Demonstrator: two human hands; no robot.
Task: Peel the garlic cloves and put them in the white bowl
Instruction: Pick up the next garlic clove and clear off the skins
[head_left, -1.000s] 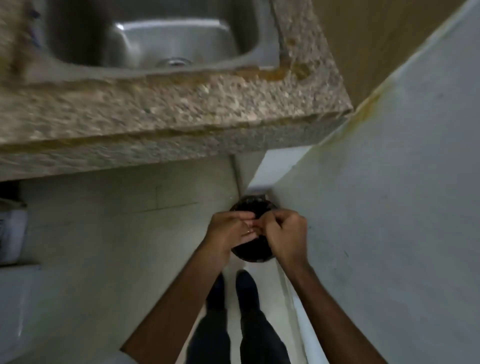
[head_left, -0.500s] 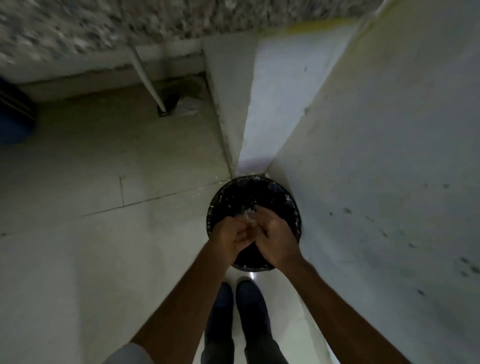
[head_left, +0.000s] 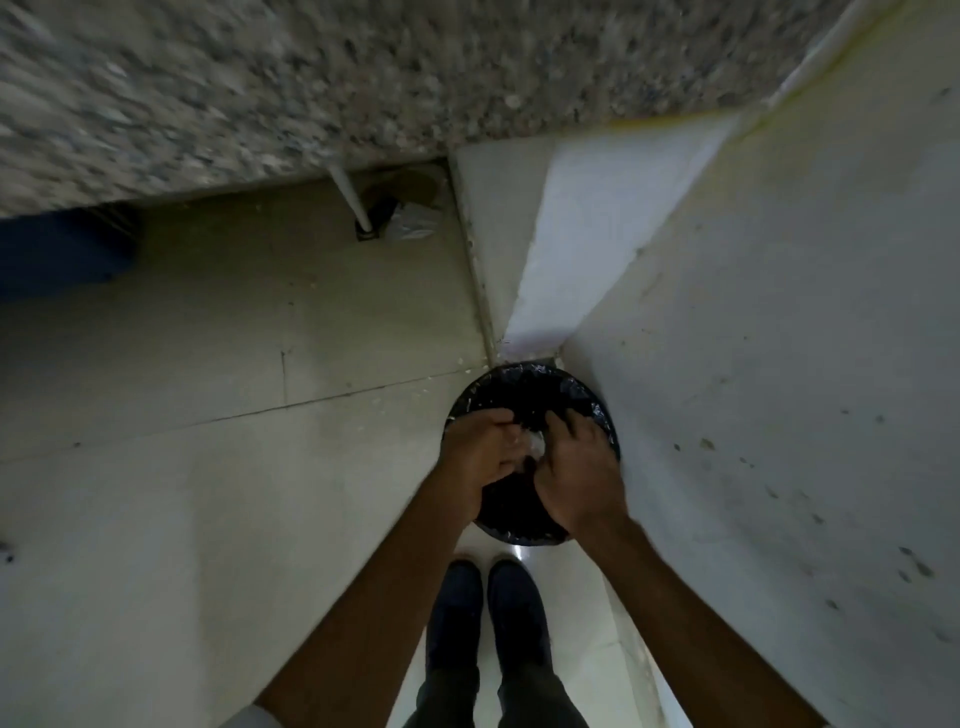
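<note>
Since half a second ago the two hands have drawn a little apart over the bin, and a pale bit now shows between them; the desk's speckled stone edge has also slid further down into the top of the view.

The left hand has its fingers curled in round the small pale piece, taken to be the garlic clove, which sits against its fingertips. The right hand lies just beside it, knuckles up, fingers bent forward and down, its thumb side meeting the clove; motion blur keeps me from telling whether it pinches the clove or only touches it.

Straight below both hands stands a round bin lined with a black bag, on the floor. Its far rim shows beyond the fingertips and its near rim shows under the wrists.

Behind the wrists, toward the person, are two dark shoes side by side. A pale wall runs along the right hand's outer side, the bin close against it. Well beyond the hands the desk overhangs, with a white pipe running down from under it to the floor.
</note>
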